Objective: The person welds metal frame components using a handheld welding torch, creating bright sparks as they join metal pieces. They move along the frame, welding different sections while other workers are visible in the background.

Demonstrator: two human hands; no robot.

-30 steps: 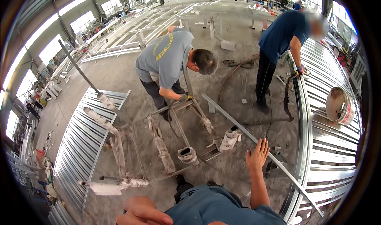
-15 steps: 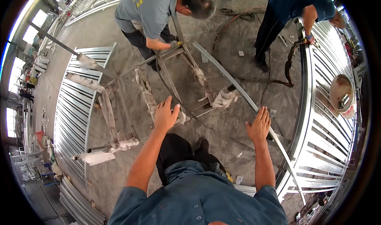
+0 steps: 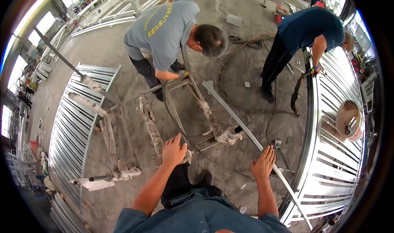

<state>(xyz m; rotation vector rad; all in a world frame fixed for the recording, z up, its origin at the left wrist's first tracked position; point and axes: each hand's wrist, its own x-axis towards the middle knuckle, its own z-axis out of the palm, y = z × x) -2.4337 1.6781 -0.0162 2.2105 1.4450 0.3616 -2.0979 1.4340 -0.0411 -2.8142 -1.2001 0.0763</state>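
Note:
My left hand (image 3: pixel 174 151) is open, palm down, its fingers stretched forward and its thumb apart. It hovers over the near edge of a low metal frame (image 3: pixel 175 105) whose bars are partly wrapped in pale, dirty sheeting. Nothing is in it. On the right, my right hand (image 3: pixel 263 164) is flat, with fingers straight and together. Its fingertips overlap a long, narrow metal bar (image 3: pixel 239 123) that slants from the middle down toward the lower right. Whether the fingers press on the bar or float just above it, I cannot tell.
A person in grey (image 3: pixel 162 31) bends over the frame's far end. Another in dark blue (image 3: pixel 305 29) leans over a slatted metal panel (image 3: pixel 336 155) bearing a bucket (image 3: pixel 348 120). A second slatted panel (image 3: pixel 74 126) lies left. A dark cable (image 3: pixel 169 105) crosses the frame.
My view has tilted upward, so the frame, the bar and my hands sit lower in the picture. Both hands keep their open shape; the two people stay at their places.

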